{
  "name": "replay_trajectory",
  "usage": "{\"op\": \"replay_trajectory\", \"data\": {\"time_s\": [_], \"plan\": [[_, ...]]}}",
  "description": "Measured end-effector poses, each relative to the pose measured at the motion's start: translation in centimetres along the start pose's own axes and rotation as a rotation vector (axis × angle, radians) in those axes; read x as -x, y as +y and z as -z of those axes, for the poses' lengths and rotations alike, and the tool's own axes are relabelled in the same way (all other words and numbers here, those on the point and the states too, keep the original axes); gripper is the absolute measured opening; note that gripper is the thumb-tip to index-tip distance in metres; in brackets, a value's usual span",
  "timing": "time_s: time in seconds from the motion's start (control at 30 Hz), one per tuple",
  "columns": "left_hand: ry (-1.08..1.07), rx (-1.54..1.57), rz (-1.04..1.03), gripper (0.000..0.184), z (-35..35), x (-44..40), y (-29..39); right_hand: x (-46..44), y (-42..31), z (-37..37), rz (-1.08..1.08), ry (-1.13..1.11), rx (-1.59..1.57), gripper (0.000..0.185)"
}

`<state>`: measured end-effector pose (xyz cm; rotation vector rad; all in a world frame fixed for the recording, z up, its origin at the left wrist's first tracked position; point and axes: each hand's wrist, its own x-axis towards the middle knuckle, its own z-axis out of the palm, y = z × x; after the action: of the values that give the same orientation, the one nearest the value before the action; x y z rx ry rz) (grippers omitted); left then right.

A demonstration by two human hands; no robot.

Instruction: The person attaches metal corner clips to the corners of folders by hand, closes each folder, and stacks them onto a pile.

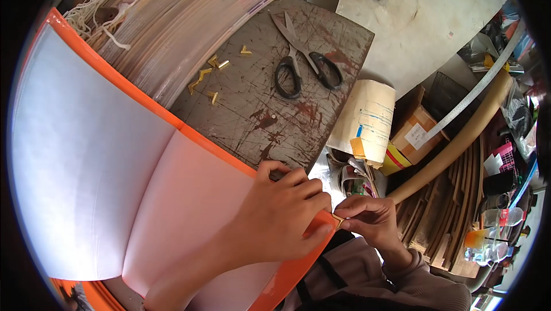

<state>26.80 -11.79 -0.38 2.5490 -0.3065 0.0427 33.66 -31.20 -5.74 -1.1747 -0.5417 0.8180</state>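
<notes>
An open folder cover [195,179], with white-pink inner lining and an orange border, lies across the left and front of the table. My left hand [287,210] rests on its right part. The fingers are curled over the far orange edge and the thumb lies near the corner, so the hand grips the cover. At that corner my right hand [370,219] pinches a small gold metal corner piece [338,219] between thumb and fingertips, touching the orange tip. Several more gold corner pieces [213,97] lie loose on the table beyond the cover.
Black-handled scissors [295,52] lie partly open on the scratched dark table [247,121]. A tall stack of plastic-wrapped sheets [189,18] stands at the back left. To the right are a cream container [367,116], a cardboard box [418,133], a long tube [453,150] and stacked brown boards [447,202].
</notes>
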Motion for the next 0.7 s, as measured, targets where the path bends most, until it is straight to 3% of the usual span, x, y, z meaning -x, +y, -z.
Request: {"op": "replay_trajectory", "data": {"time_s": [0.37,0.7], "plan": [[-0.009,0.031,0.056,0.022,-0.1,-0.3,0.2,0.2,0.9,0.1,0.014,0.058,0.063,0.015],[-0.024,0.197,0.092,0.027,-0.1,-0.3,-0.3,0.2,1.9,-0.2,0.033,0.029,-0.072,0.015]]}}
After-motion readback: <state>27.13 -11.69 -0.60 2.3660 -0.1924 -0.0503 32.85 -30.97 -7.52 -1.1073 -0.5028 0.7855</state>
